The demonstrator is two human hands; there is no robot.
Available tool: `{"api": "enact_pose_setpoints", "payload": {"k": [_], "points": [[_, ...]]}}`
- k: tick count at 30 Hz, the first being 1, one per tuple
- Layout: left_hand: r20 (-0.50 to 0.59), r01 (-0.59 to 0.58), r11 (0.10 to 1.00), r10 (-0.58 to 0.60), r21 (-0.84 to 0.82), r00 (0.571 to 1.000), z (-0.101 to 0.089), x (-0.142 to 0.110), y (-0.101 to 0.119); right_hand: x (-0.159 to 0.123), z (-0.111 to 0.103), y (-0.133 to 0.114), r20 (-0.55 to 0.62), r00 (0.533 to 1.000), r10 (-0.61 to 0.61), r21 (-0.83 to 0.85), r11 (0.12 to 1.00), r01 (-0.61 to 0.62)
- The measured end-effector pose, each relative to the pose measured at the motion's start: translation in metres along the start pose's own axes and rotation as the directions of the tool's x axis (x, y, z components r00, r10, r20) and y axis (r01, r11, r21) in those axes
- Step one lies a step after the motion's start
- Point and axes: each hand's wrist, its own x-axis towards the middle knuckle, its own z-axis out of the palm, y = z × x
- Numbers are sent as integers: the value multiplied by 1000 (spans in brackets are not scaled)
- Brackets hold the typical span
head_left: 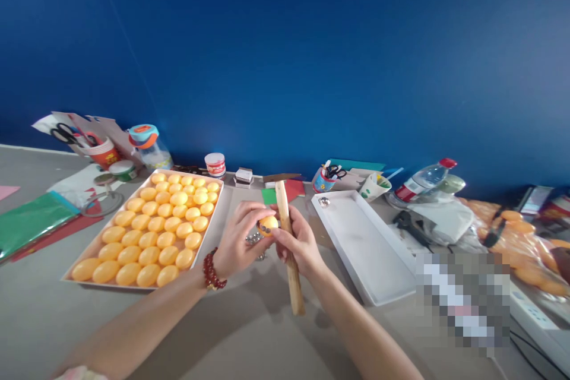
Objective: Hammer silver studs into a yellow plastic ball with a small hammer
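Note:
Between the fingertips of my left hand (pixel 249 231) is an orange table tennis ball (pixel 268 224) with a dark marking along its lower side. My right hand (pixel 299 240) grips a hammer (pixel 283 202) by its wooden handle, head up, and its thumb also touches the ball. Small shiny metal pieces (pixel 255 238) lie below my left hand, partly hidden by it. To the left, a shallow box (pixel 219 202) holds rows of similar orange balls. On the right lies a white tray (pixel 374 249) with a shiny metal piece (pixel 324 202) at its far end.
At the back left are a cup with scissors (pixel 104 154) and a drink bottle (pixel 149 148). A pen cup (pixel 324 179) and a plastic bottle (pixel 423 181) stand at the back right. Bags of orange balls (pixel 512 237) and a power strip (pixel 534 312) lie far right.

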Motion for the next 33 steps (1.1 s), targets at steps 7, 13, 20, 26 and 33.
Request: {"api": "enact_pose_setpoints", "payload": {"k": [7, 13, 20, 26, 33], "points": [[-21, 6, 999, -5, 42, 1000, 2, 0, 0, 0, 0, 2, 22, 999, 25, -3, 1000, -25], [-3, 38, 999, -38, -1, 999, 4, 2, -2, 3, 0, 3, 9, 1000, 29, 38, 999, -29], [26, 48, 998, -47, -40, 999, 3, 4, -7, 10, -6, 10, -44, 999, 30, 11, 1000, -29], [75, 247, 959, -239, -138, 968, 6, -3, -7, 22, -20, 14, -161, 987, -14, -142, 990, -9], [114, 463, 810, -455, -360, 883, 17, -32, -19, 30, -38, 33, -102, 975, 197, -345, 913, -220]]}}
